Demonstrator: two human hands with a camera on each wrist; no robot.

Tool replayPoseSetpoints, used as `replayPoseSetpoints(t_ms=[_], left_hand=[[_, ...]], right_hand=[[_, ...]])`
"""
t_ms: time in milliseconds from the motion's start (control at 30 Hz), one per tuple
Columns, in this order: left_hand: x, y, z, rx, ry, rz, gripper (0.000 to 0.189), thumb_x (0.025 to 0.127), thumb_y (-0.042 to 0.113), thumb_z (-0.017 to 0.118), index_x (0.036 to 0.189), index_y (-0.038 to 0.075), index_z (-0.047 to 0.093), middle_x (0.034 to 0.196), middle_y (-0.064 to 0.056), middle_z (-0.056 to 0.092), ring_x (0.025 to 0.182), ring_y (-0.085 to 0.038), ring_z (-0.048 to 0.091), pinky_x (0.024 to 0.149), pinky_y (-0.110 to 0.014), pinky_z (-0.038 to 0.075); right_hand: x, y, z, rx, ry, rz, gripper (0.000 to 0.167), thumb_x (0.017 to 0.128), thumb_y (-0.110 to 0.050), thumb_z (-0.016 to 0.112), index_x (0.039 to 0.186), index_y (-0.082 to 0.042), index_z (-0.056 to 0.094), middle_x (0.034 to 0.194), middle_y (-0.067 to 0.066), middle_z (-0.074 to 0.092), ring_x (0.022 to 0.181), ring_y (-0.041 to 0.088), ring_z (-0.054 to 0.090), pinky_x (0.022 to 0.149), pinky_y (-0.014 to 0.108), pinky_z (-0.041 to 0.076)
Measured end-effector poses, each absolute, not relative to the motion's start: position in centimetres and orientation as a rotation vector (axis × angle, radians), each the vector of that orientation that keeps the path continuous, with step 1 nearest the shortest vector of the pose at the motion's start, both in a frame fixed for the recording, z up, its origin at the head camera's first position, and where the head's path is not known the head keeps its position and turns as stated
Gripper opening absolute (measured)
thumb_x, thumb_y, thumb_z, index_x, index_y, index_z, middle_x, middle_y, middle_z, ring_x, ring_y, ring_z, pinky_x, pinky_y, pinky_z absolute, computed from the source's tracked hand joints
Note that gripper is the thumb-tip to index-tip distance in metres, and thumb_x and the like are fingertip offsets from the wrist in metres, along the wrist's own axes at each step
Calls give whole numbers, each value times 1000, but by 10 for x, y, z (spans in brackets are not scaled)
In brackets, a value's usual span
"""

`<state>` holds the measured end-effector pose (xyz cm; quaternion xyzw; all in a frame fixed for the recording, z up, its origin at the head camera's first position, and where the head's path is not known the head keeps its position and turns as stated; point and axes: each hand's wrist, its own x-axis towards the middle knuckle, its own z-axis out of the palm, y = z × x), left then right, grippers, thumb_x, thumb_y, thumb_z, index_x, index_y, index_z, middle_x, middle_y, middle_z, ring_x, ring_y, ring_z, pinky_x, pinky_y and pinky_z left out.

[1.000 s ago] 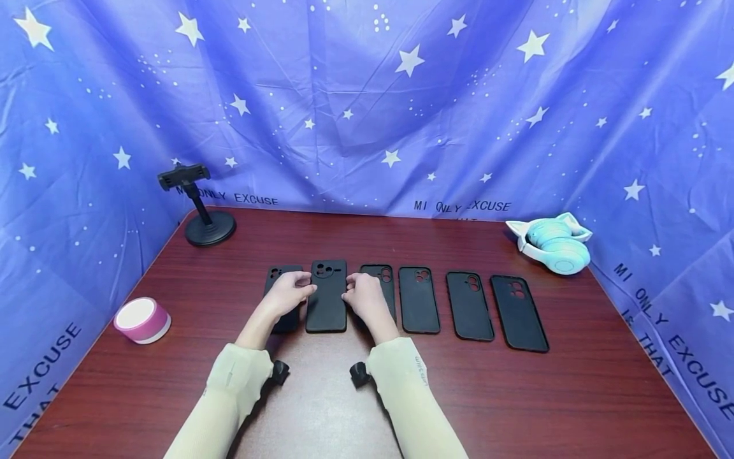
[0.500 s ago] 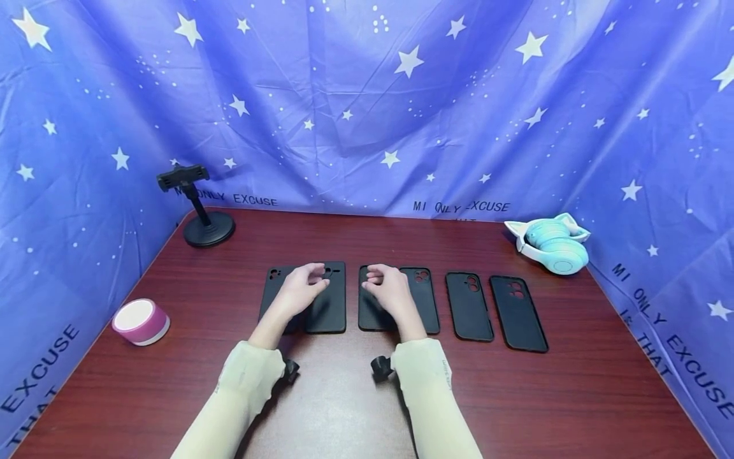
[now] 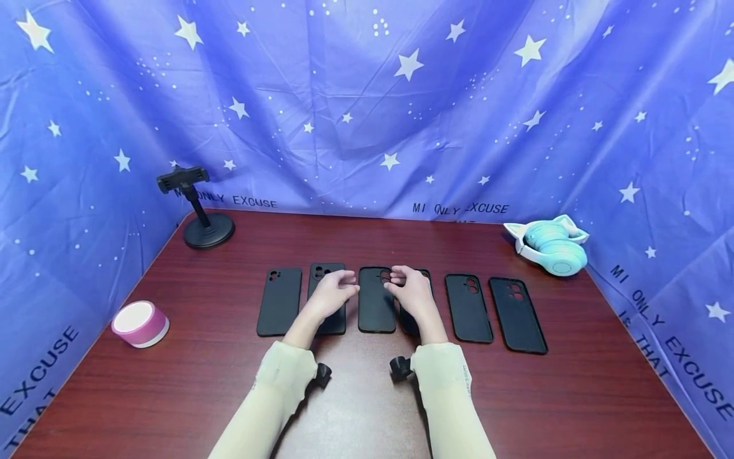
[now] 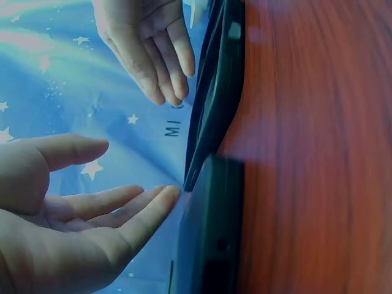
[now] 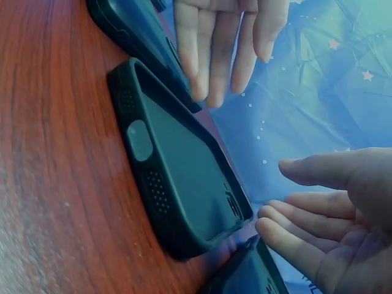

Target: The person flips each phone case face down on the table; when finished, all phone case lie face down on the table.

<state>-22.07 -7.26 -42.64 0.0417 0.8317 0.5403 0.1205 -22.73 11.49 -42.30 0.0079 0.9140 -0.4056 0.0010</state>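
Black phone cases lie in a row on the table. My left hand (image 3: 331, 296) hovers over the second case from the left (image 3: 334, 326), which lies back up. The third case (image 3: 376, 306) lies hollow side up between my two hands; in the right wrist view this same case (image 5: 190, 171) shows its port cutout. Over the fourth case (image 3: 407, 324) is my right hand (image 3: 414, 292), hiding much of it. Both hands have loosely extended fingers, thumbs apart, nothing held. In the left wrist view the fingertips of my left hand (image 4: 92, 226) overlap the case edges.
Left of the hands lies another case (image 3: 280, 305), back up. Two more, a fifth case (image 3: 469, 309) and a sixth case (image 3: 518, 315), lie to the right. Around them stand a phone stand (image 3: 206, 226), a pink-and-white round object (image 3: 140, 325) and cat-ear headphones (image 3: 553, 245).
Both hands have moved right: the left from beside the first and second cases to over the second, the right from the third to the fourth. The cases stay in their row.
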Motion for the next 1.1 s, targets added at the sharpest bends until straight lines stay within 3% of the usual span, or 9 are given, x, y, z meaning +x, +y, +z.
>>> replayPoseSetpoints(t_ms=[200,700,1100], left_hand=[[-219,-62,-430,107,2432,1556,51,95,12,57,140,-8,43,139,-25,52,125,-36,55,100,-44,50],[-220,-54,-435,97,2450,1562,52,94,12,57,141,-7,43,138,-27,52,127,-36,53,106,-48,44],[-219,-54,-433,56,2385,1664,52,95,8,55,143,-4,42,140,-25,50,127,-35,53,102,-45,48]], right_hand=[[-228,116,-426,22,2832,-1231,49,90,-17,69,133,0,55,123,16,66,113,27,65,97,43,51],[-227,112,-425,139,2834,-1218,48,90,-19,68,133,-1,57,123,15,67,111,26,65,98,43,51],[-229,111,-427,151,2835,-1248,47,90,-19,69,131,-1,57,122,15,67,111,26,66,99,42,51]])
